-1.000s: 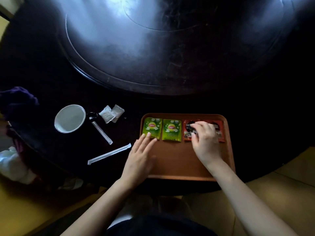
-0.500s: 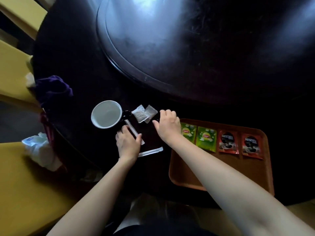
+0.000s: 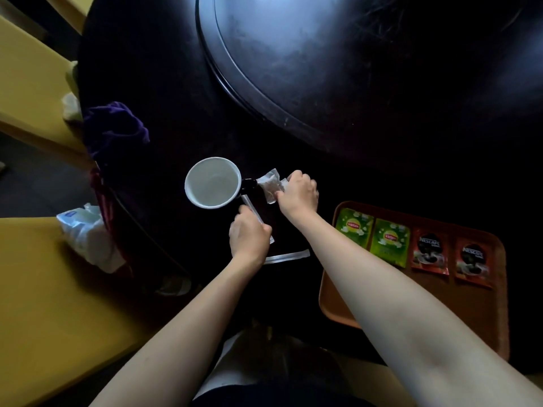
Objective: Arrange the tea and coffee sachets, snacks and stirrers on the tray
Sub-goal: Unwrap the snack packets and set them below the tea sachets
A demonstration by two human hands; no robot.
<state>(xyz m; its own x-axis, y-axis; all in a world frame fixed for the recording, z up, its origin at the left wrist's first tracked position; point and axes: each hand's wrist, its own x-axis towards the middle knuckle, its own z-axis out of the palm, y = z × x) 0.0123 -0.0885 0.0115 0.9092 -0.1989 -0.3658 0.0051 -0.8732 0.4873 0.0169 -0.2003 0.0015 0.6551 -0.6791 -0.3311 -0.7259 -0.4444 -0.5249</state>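
An orange-brown tray (image 3: 470, 304) lies at the right with two green Lipton tea sachets (image 3: 373, 237) and two red Nescafe coffee sachets (image 3: 452, 255) in a row along its far side. Left of the tray, my right hand (image 3: 298, 192) is closed on clear-wrapped snack packets (image 3: 269, 185) beside the mug. My left hand (image 3: 249, 237) grips a wrapped stirrer (image 3: 249, 205) that pokes out toward the mug. A second wrapped stirrer (image 3: 289, 256) lies on the table just right of my left wrist.
A white mug (image 3: 212, 182) with a dark handle stands left of the snack packets. A purple cloth (image 3: 116, 129) sits at the table's left edge, and a white plastic pack (image 3: 88, 233) lies below it. A large dark turntable (image 3: 352, 69) fills the table's middle.
The view has swung left. My right hand left the coffee sachets on the tray and reached the snack packets by the mug. My left hand moved off the tray and closed on a stirrer.
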